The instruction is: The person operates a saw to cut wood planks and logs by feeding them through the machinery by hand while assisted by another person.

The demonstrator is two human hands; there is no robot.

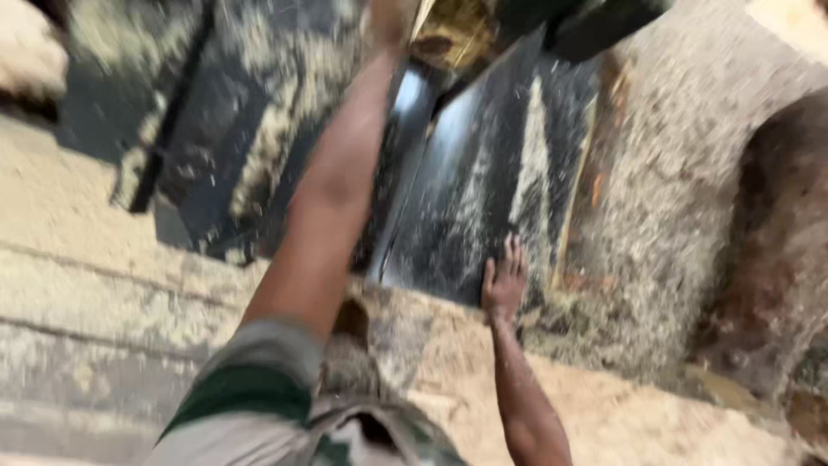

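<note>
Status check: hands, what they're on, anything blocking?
Left hand reaching up, blurred, grip unclear. Right hand open, flat on dark metal panel. Sawdust everywhere; nothing blocking seen.

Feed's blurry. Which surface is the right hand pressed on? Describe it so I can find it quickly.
Find the big dusty machine at the centre top. From it a dark shiny metal chute slopes down toward the sawdust-covered ledge. The right hand lies flat, fingers spread, at its lower end; unlike the pale, dusty surroundings, the chute is glossy black with light streaks.
</note>
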